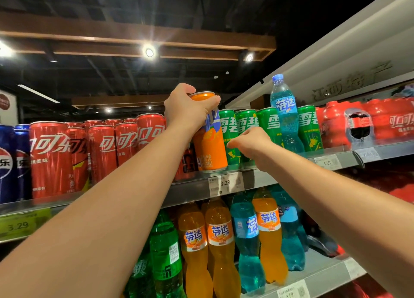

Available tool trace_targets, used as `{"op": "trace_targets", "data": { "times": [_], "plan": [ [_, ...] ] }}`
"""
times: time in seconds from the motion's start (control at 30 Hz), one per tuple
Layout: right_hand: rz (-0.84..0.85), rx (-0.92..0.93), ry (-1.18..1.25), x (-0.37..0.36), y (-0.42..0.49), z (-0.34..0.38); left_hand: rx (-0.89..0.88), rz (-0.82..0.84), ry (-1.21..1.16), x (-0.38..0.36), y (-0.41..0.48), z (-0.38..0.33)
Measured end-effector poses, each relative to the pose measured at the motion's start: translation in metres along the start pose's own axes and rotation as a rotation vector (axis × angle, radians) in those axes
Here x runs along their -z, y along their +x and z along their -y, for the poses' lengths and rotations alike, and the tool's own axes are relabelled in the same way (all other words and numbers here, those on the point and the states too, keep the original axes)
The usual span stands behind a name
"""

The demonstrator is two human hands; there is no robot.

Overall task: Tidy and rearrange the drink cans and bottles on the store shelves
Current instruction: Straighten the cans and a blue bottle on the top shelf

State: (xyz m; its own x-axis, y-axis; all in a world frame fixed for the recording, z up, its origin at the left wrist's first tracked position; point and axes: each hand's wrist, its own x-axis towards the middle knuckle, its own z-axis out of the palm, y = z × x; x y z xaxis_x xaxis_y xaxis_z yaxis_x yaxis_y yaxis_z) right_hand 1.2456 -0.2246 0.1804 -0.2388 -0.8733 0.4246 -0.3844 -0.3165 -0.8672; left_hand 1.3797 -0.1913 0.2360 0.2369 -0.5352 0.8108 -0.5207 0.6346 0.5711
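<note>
The left hand [187,109] grips an orange Fanta can [209,138] from above, its fingers [210,104] wrapped over the rim and pinching the upper part of the can, thumb on the far side. The can is tilted, its top leaning left, and its base sits at the front edge of the upper shelf [257,176], just above a price tag [226,183] reading 3.29; whether the base touches the shelf or hangs just over it is hard to tell.

The right hand [252,144] reaches in just beside the orange can, in front of a row of green Sprite cans [246,124]. Its fingers [233,144] are curled loosely toward the left and hold nothing that can be seen; whether they touch a green can cannot be told.

Left of the orange can stand red Coca-Cola cans [103,152], and beyond them blue Pepsi cans [13,163]. Among the green cans stands an upright blue Fanta bottle [283,114], and further right a shrink-wrapped pack of red Coca-Cola bottles [369,123].

On the lower shelf [324,273] stand green Sprite bottles [165,257], orange Fanta bottles [218,241] and blue Fanta bottles [246,241], the orange and blue ones mixed together.
</note>
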Motion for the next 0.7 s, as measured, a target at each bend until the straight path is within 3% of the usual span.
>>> {"op": "trace_targets", "data": {
  "times": [0.13, 0.3, 0.7],
  "plan": [
    [-0.056, 0.098, 0.189, 0.009, -0.009, 0.003, 0.002, 0.033, -0.022, -0.011, -0.002, -0.006],
    [0.195, 0.178, 0.412, 0.03, -0.028, 0.0, 0.025, 0.032, -0.058, -0.031, -0.009, -0.015],
    [0.218, 0.225, 0.247, 0.084, -0.011, -0.04, 0.1, 0.074, -0.124, -0.101, -0.026, -0.044]
  ]
}}
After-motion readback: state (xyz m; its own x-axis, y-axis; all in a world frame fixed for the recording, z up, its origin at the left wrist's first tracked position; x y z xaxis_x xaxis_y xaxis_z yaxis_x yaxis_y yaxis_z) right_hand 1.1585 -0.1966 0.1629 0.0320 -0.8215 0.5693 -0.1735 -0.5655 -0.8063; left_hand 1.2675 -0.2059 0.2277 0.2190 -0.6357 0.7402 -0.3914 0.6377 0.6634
